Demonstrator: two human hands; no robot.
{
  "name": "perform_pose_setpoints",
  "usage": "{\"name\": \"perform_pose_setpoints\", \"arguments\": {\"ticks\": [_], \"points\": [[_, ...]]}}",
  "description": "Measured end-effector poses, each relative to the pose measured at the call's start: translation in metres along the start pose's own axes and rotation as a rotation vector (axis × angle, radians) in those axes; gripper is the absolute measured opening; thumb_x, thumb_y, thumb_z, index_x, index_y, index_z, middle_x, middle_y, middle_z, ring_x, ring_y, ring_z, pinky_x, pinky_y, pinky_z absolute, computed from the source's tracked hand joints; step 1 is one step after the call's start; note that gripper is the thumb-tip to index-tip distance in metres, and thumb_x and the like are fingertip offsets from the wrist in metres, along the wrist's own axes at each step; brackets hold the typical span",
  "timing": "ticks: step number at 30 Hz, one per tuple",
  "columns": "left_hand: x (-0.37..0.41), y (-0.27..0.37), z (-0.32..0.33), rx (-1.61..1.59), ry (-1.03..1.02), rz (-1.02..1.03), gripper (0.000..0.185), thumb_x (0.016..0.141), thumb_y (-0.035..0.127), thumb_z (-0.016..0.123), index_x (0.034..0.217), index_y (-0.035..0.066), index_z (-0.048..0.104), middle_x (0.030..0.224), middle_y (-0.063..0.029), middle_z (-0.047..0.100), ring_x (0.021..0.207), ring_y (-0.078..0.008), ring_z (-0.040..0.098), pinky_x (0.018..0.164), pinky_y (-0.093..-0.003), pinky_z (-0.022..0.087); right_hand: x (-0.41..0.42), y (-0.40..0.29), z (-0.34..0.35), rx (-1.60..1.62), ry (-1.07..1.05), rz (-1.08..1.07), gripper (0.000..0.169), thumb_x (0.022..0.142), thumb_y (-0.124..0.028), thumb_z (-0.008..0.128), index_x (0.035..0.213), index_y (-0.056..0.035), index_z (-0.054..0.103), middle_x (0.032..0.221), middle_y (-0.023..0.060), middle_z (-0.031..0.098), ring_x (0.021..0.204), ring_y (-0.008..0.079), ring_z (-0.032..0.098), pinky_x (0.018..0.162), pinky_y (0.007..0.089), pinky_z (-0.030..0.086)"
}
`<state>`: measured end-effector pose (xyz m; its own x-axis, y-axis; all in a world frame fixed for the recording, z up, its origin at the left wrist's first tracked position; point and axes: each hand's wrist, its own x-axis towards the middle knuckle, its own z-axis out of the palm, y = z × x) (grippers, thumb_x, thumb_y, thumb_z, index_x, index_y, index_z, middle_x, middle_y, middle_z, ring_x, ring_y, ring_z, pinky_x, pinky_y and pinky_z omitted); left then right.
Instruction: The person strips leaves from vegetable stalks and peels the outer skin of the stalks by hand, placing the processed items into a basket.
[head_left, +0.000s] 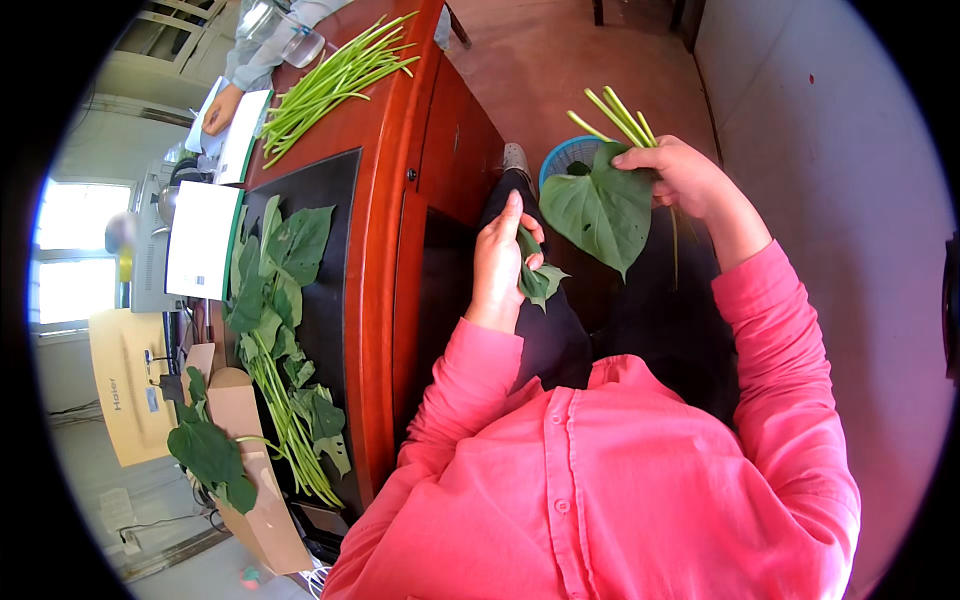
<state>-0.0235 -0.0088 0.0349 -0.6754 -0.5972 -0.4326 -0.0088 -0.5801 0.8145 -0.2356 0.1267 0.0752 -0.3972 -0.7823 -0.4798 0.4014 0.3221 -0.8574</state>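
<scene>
My right hand (679, 176) grips several light green leaf stalks (619, 116), whose ends stick out past the fingers. A broad heart-shaped green leaf (600, 206) with small holes hangs from that hand, under the thumb. My left hand (502, 259) is curled around some crumpled green leaves (541, 283), with the thumb pointing up. Beyond the hands, a blue plastic basket (553, 159) stands on the floor, partly hidden by the big leaf. A dark leaf (577, 168) shows inside it.
A red wooden desk (382, 247) runs along my left. On it lie a bundle of bare stalks (337, 82) and a pile of leafy stems (289, 360). Another person's hand (223, 109) rests near a clear plastic cup (302, 46). A cardboard box (251, 480) and a Haier monitor (127, 382) stand farther left.
</scene>
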Motion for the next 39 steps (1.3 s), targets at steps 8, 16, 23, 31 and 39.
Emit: {"name": "perform_pose_setpoints", "arguments": {"ticks": [8, 16, 23, 31, 39], "points": [[0.025, -0.011, -0.031, -0.475, -0.093, -0.169, 0.033, 0.09, 0.038, 0.054, 0.084, 0.006, 0.053, 0.067, -0.0052, 0.051, 0.048, -0.0126, 0.042, 0.044, -0.0234, 0.033, 0.061, 0.03, -0.022, -0.057, 0.237, 0.103, 0.014, 0.081, -0.016, 0.061, 0.075, -0.0071, 0.052, 0.056, -0.0038, 0.035, 0.043, 0.0069, 0.025, 0.041, 0.0261, 0.018], [0.028, -0.005, -0.043, -0.798, -0.142, -0.13, 0.031, 0.075, 0.017, 0.053, 0.099, -0.002, 0.058, 0.094, -0.0169, 0.06, 0.081, -0.0273, 0.054, 0.079, -0.035, 0.044, 0.15, 0.058, -0.029, -0.214, 0.364, 0.188, 0.016, 0.08, -0.019, 0.06, 0.084, -0.0031, 0.059, 0.064, 0.0027, 0.046, 0.047, 0.0109, 0.034, 0.042, 0.0277, 0.024], [0.046, -0.02, -0.075, -0.959, -0.21, -0.034, 0.035, 0.071, -0.008, 0.047, 0.104, -0.001, 0.056, 0.098, -0.0164, 0.058, 0.09, -0.0287, 0.058, 0.089, -0.0397, 0.046, 0.07, 0.005, 0.076, -0.496, 0.087, -0.19, 0.027, 0.079, -0.023, 0.064, 0.094, -0.0003, 0.063, 0.076, 0.0051, 0.062, 0.055, 0.0099, 0.047, 0.051, 0.027, 0.038], [0.034, -0.009, -0.042, -0.712, -0.301, 0.097, 0.032, 0.075, -0.007, 0.052, 0.104, 0.008, 0.059, 0.104, -0.0061, 0.061, 0.104, -0.0193, 0.055, 0.096, -0.0334, 0.038, 0.002, 0.007, 0.13, -0.772, 0.095, -0.479, 0.022, 0.072, -0.01, 0.07, 0.087, 0.0035, 0.063, 0.067, 0.0179, 0.059, 0.062, 0.0203, 0.06, 0.061, 0.0347, 0.046], [0.009, 0.022, -0.036, -0.859, -0.538, 0.201, 0.028, 0.087, 0.019, 0.055, 0.114, 0.009, 0.054, 0.111, -0.0057, 0.059, 0.105, -0.0192, 0.054, 0.094, -0.0355, 0.041, -0.039, -0.07, 0.187, -0.355, -0.045, -0.566, 0.009, 0.076, 0.001, 0.065, 0.084, 0.0041, 0.062, 0.07, 0.0027, 0.062, 0.063, 0.0076, 0.056, 0.057, 0.0227, 0.045]]}}
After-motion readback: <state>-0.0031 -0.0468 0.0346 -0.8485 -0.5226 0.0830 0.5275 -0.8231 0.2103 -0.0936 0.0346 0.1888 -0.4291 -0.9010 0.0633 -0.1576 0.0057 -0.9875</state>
